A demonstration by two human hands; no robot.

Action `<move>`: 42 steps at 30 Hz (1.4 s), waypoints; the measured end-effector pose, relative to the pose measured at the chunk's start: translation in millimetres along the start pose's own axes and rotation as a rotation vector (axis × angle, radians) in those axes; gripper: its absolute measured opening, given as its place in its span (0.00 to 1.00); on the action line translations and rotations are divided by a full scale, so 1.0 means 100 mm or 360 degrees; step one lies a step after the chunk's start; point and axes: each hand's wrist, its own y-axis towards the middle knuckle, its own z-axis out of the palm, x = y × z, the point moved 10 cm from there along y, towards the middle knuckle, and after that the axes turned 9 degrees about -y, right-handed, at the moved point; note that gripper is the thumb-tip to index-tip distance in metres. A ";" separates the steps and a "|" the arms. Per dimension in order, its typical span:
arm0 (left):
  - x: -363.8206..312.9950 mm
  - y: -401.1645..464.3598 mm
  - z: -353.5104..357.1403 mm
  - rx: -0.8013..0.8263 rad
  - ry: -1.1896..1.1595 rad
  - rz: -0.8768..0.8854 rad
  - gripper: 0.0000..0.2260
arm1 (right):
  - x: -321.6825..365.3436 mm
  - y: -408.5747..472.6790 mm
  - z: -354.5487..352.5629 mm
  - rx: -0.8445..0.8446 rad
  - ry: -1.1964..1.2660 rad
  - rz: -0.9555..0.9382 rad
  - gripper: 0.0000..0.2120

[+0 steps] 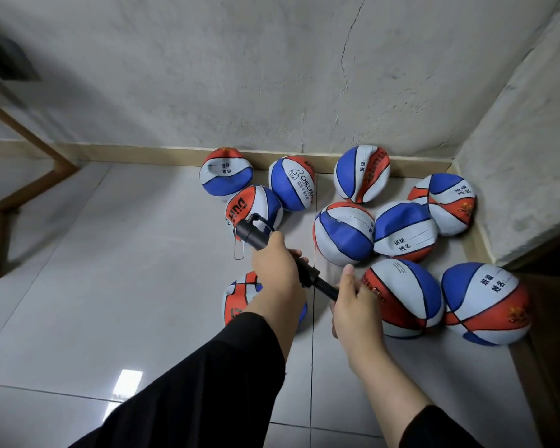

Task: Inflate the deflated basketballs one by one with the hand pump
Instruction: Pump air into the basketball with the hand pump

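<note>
I hold a black hand pump (254, 236) in the air over the floor. My left hand (277, 270) grips its barrel, and my right hand (353, 305) grips the handle end at the lower right, with the piston rod (324, 287) showing between them. A thin hose and a metal needle (239, 250) hang from the pump's far end. Several deflated red, white and blue basketballs lie in the corner. One ball (236, 302) sits partly hidden under my left forearm. Another ball (404, 295) lies just right of my right hand.
The grey plaster wall (272, 76) meets a side wall (514, 156) at the right, closing the corner. A wooden rail (29, 163) runs at the left. The glossy tiled floor (110, 286) spreads to the left and front.
</note>
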 end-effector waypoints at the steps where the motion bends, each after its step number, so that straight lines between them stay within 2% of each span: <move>1: 0.01 -0.05 -0.02 0.0001 -0.0004 0.0015 0.09 | 0.01 -0.02 0.03 0.0020 -0.0016 0.0014 0.29; 5: 0.04 -0.26 -0.08 0.0024 0.0013 0.0030 0.07 | 0.02 -0.11 0.11 0.0058 -0.0096 0.0056 0.27; 10: -0.01 -0.44 -0.07 0.0104 0.0065 0.0044 0.10 | -0.13 -0.24 0.10 0.0023 -0.0004 0.0167 0.30; 17: -0.29 -0.36 -0.21 0.0003 0.0058 0.0185 0.15 | -0.27 -0.41 0.01 -0.0013 0.0070 0.0241 0.30; 25: -0.01 -0.64 -0.29 -0.0030 0.0037 0.0164 0.03 | -0.28 -0.45 0.05 -0.0006 0.0041 0.0221 0.30; 31: -0.08 -0.52 -0.23 -0.0054 0.0033 0.0157 0.10 | -0.12 -0.34 0.11 0.0122 0.0015 0.0175 0.29; 42: -0.31 -0.13 -0.26 -0.0163 0.0005 0.0209 0.07 | -0.41 -0.15 0.11 0.0166 0.0055 0.0347 0.31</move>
